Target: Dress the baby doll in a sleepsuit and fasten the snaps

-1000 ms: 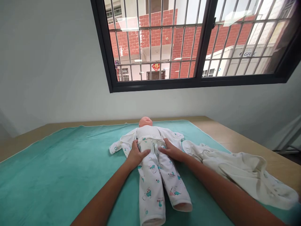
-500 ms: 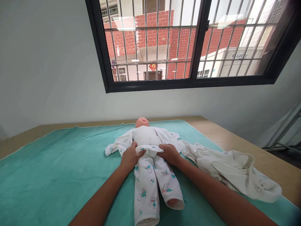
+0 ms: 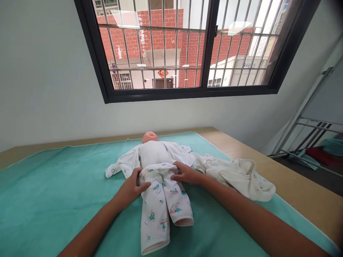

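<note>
A baby doll (image 3: 150, 136) lies on its back with its head toward the wall, in a white top (image 3: 155, 154) whose patterned sleeves spread to both sides. White baby pants (image 3: 160, 192) with green and pink prints cover its lower body, legs pointing toward me. My left hand (image 3: 134, 186) grips the left side of the waistband, thumb on the front of the cloth. On the right side, my right hand (image 3: 184, 174) holds the waistband, its thumb across the front. Some fingertips are hidden behind the fabric. Neither foot shows beyond the cuffs.
A crumpled cream cloth garment (image 3: 238, 176) lies to the right of the doll. Beneath everything is a green sheet (image 3: 66, 192) over a wooden table (image 3: 302, 185). A barred window (image 3: 187, 92) is in the wall behind. At the right stands a metal frame (image 3: 292, 132).
The waistband, bunched between my hands before, now lies flatter and higher over the doll's belly. My hands have moved slightly apart. The view has turned to the right.
</note>
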Demonstrator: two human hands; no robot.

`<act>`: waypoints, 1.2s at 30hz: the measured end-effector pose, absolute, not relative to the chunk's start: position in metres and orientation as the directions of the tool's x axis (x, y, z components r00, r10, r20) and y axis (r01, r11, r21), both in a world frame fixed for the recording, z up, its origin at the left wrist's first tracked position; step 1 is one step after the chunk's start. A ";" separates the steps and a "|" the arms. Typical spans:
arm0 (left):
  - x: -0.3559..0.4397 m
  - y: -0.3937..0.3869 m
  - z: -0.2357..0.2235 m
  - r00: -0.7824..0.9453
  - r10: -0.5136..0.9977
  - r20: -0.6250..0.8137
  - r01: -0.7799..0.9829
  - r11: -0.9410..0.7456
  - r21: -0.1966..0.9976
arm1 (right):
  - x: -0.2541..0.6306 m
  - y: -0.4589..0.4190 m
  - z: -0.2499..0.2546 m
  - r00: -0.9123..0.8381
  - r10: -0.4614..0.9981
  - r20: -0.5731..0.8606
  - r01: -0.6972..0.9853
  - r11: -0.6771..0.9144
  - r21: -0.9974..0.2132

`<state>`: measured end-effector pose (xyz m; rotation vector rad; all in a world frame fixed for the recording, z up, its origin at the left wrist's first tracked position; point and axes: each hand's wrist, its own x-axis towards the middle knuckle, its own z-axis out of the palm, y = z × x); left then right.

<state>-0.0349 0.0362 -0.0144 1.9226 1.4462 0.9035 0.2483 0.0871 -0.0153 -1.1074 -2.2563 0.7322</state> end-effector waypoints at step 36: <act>-0.038 0.011 0.019 0.420 0.902 -0.100 0.361 -0.065 0.930 | 0.270 0.057 0.017 -0.687 0.719 -0.103 0.481 0.344 -0.806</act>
